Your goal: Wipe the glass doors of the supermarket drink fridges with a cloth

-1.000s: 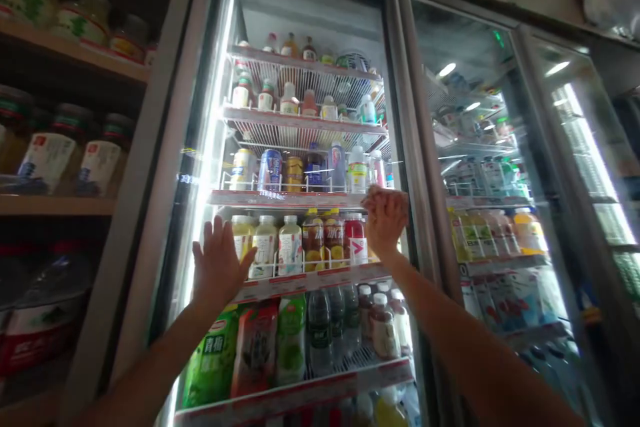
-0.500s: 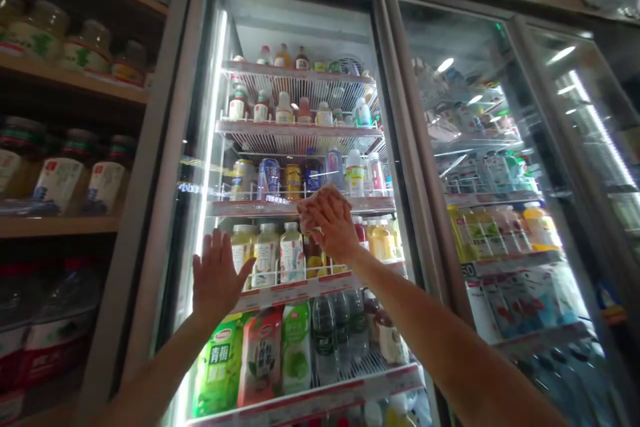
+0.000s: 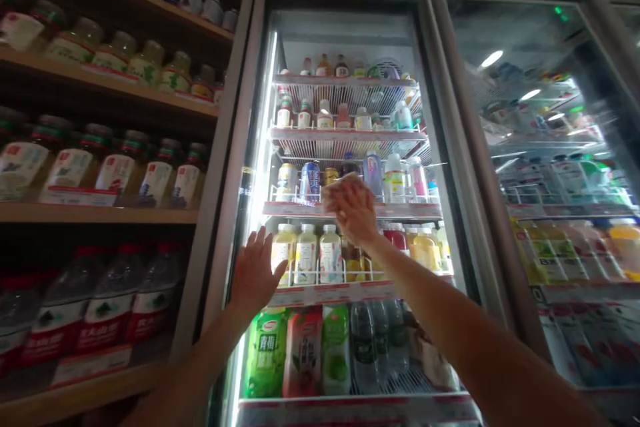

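I face a lit drinks fridge with a glass door [image 3: 350, 33]. My left hand [image 3: 255, 273] lies flat on the glass near the door's left edge, fingers spread, holding nothing. My right hand [image 3: 355, 210] is raised to the middle of the glass, fingers closed over a pale cloth [image 3: 341, 180] pressed against it. Behind the glass stand rows of cans [image 3: 310, 180] and yellow and white bottles [image 3: 306, 250]. Large green and red bottles [image 3: 287, 353] fill the lower shelf.
Wooden shelves [image 3: 100, 215] at the left carry jars and large water bottles [image 3: 105, 300]. A second glass-door fridge [image 3: 530, 147] stands at the right, with ceiling lights mirrored in its glass. A metal frame post [image 3: 455, 147] separates the two doors.
My right hand has slid left across the glass with the cloth, from the door's right edge to its middle. My view has turned left. The left hand stays flat on the glass.
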`<action>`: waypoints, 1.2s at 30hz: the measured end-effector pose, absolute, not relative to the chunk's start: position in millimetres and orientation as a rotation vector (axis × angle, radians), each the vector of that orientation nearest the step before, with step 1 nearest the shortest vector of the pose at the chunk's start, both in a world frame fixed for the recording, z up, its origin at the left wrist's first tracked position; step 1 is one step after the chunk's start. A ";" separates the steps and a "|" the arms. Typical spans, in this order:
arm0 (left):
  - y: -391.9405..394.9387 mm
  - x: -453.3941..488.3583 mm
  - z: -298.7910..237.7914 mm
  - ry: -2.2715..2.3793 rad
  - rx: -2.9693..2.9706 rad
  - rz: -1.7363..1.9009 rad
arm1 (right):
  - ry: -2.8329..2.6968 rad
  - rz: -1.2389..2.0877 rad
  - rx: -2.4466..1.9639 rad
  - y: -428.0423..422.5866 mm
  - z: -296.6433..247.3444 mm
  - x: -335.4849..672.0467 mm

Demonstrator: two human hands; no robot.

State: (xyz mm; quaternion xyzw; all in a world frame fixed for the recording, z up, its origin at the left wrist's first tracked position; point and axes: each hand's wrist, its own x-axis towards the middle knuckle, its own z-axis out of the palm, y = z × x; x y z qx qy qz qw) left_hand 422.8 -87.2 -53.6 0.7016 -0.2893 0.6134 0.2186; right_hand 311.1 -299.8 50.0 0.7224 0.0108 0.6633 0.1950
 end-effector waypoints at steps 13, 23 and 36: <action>-23.0 443.2 -81.1 -0.712 1.880 1.740 | 0.570 1.511 2.107 -177.5 58.6 374.4; 17.8 444.0 -125.0 -0.774 1.910 1.805 | 1.048 1.287 2.096 -163.8 -102.4 375.1; -44.7 429.5 -152.8 -0.880 1.921 1.606 | 0.680 1.403 2.149 -246.8 -101.9 323.6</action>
